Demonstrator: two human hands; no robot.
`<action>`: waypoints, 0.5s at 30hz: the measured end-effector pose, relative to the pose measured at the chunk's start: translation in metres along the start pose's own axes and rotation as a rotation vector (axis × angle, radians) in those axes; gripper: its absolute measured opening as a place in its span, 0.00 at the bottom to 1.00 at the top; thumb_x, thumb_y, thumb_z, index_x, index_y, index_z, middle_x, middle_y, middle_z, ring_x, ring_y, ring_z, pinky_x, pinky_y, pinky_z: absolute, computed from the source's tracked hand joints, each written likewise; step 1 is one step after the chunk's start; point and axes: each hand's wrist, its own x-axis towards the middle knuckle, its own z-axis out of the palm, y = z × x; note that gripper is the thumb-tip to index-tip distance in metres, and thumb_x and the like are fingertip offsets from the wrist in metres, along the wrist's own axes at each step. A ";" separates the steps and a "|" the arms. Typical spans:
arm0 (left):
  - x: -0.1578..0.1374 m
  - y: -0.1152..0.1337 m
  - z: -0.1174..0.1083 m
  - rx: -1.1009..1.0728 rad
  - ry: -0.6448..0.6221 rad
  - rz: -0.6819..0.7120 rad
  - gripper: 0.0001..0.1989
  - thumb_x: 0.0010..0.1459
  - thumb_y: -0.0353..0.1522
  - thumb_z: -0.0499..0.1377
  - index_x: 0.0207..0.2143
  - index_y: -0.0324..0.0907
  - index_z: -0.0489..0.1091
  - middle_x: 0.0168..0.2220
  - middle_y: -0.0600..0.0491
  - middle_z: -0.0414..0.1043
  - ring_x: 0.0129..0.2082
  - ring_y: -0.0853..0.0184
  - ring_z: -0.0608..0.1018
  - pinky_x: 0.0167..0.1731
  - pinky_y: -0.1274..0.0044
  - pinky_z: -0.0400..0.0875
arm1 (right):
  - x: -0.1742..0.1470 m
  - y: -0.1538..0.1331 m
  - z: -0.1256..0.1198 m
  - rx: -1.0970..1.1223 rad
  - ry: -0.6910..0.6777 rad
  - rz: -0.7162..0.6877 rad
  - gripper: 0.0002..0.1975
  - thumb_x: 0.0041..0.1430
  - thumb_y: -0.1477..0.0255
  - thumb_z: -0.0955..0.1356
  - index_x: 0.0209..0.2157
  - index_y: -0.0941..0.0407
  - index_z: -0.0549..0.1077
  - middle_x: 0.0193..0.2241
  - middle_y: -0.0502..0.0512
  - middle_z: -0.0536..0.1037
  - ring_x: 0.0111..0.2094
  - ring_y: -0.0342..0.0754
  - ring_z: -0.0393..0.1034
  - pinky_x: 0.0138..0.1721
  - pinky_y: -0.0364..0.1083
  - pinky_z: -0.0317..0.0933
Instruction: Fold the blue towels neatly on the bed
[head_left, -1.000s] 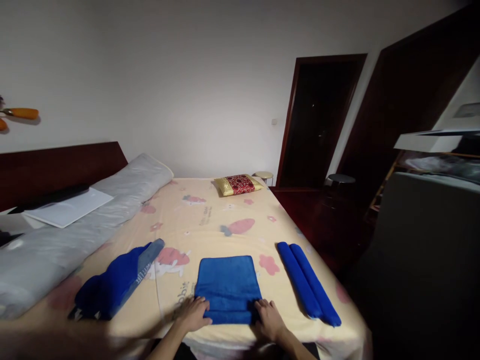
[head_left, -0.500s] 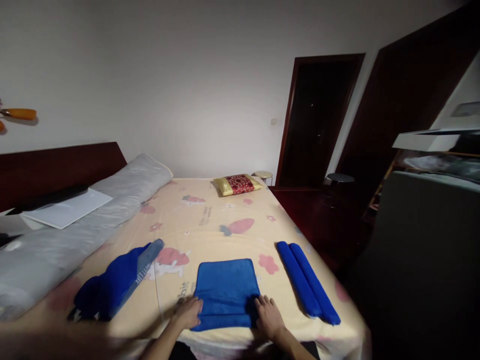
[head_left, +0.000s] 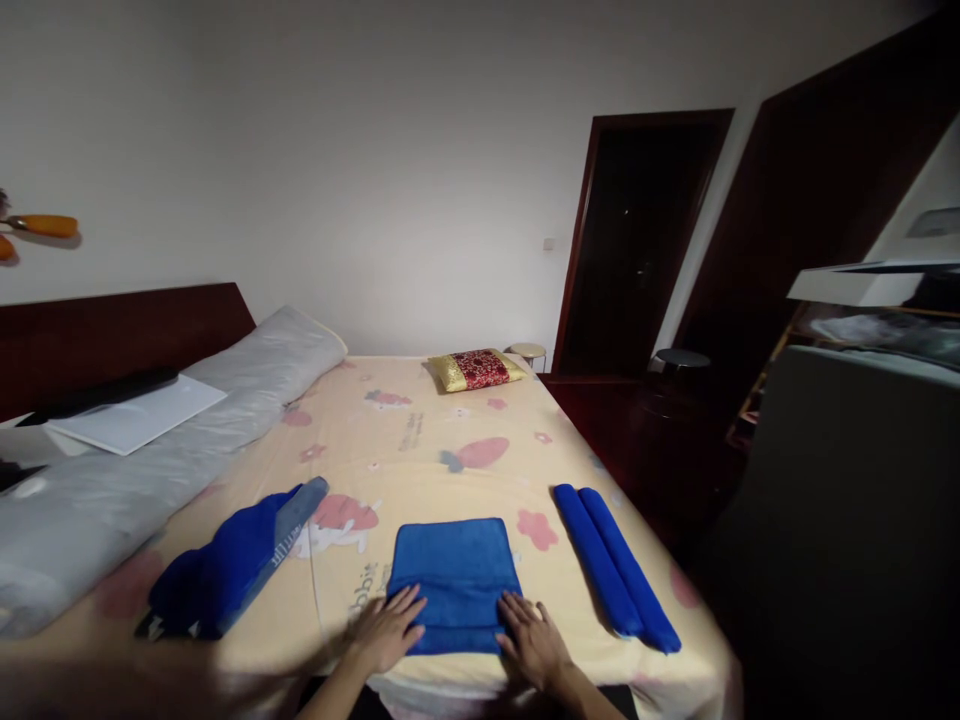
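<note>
A blue cloth [head_left: 454, 565] lies on the bed in front of me, its near edge folded over into a narrow strip. My left hand [head_left: 388, 630] rests on the cloth's near left side, fingers spread out flat. On the near right side lies my right hand [head_left: 531, 638], also with its fingers stretched over the fabric. To the right are two rolled blue cloths [head_left: 619, 570], side by side. A crumpled blue cloth bundle [head_left: 232, 565] with a grey-blue band and lettering sits to the left.
The bed's patterned sheet [head_left: 420, 450] bears a red and gold pillow [head_left: 480, 370] at the far end. Along the left runs a long grey bolster [head_left: 247, 400] with a white flat item [head_left: 139, 415] on it. A dark cabinet [head_left: 847, 520] stands at the right; stools [head_left: 681, 358] stand beyond.
My hands have moved inward from the cloth's side edges onto its surface, and the fingers have gone from gripping the edges to lying flat. The folded edge looks flatter.
</note>
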 end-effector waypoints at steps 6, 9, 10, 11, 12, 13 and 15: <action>-0.001 -0.017 -0.019 0.119 0.252 -0.113 0.22 0.63 0.35 0.42 0.49 0.40 0.71 0.56 0.41 0.71 0.58 0.54 0.69 0.60 0.59 0.59 | 0.010 0.013 -0.002 -0.089 0.123 0.166 0.26 0.65 0.63 0.57 0.60 0.59 0.63 0.65 0.66 0.59 0.66 0.60 0.51 0.65 0.64 0.46; 0.005 0.003 -0.014 0.122 0.286 -0.048 0.20 0.63 0.34 0.43 0.47 0.43 0.71 0.53 0.45 0.72 0.57 0.58 0.70 0.60 0.63 0.60 | 0.010 0.001 0.004 -0.072 0.207 0.020 0.22 0.64 0.68 0.57 0.56 0.58 0.67 0.62 0.65 0.64 0.62 0.60 0.57 0.63 0.62 0.47; 0.007 0.011 -0.009 0.118 0.280 -0.010 0.18 0.63 0.35 0.45 0.47 0.45 0.70 0.54 0.47 0.72 0.58 0.59 0.69 0.60 0.65 0.59 | 0.008 -0.005 0.006 -0.062 0.225 -0.044 0.21 0.63 0.70 0.57 0.54 0.57 0.69 0.60 0.63 0.67 0.60 0.59 0.60 0.63 0.61 0.47; 0.008 0.019 -0.003 0.111 0.260 0.039 0.17 0.62 0.35 0.47 0.49 0.47 0.69 0.55 0.49 0.71 0.59 0.61 0.68 0.61 0.66 0.58 | 0.006 -0.011 0.007 -0.053 0.232 -0.107 0.20 0.62 0.71 0.57 0.52 0.55 0.69 0.57 0.62 0.70 0.59 0.58 0.61 0.62 0.60 0.48; 0.009 0.026 0.006 0.103 0.226 0.096 0.17 0.61 0.36 0.49 0.51 0.48 0.68 0.57 0.50 0.69 0.60 0.61 0.67 0.63 0.66 0.56 | 0.004 -0.017 0.008 -0.047 0.226 -0.166 0.19 0.61 0.72 0.58 0.51 0.55 0.70 0.55 0.61 0.72 0.57 0.57 0.62 0.62 0.59 0.48; 0.010 0.031 0.015 0.099 0.180 0.155 0.19 0.60 0.36 0.51 0.53 0.48 0.66 0.59 0.50 0.67 0.62 0.60 0.65 0.64 0.65 0.54 | 0.001 -0.022 0.008 -0.042 0.210 -0.215 0.18 0.59 0.72 0.59 0.49 0.55 0.70 0.52 0.60 0.73 0.56 0.56 0.62 0.62 0.58 0.48; 0.012 0.040 0.035 0.101 0.090 0.241 0.24 0.58 0.36 0.52 0.58 0.46 0.61 0.64 0.45 0.62 0.65 0.56 0.61 0.66 0.61 0.51 | -0.003 -0.030 0.007 -0.039 0.140 -0.288 0.18 0.57 0.72 0.60 0.49 0.55 0.69 0.50 0.61 0.73 0.55 0.56 0.63 0.62 0.56 0.48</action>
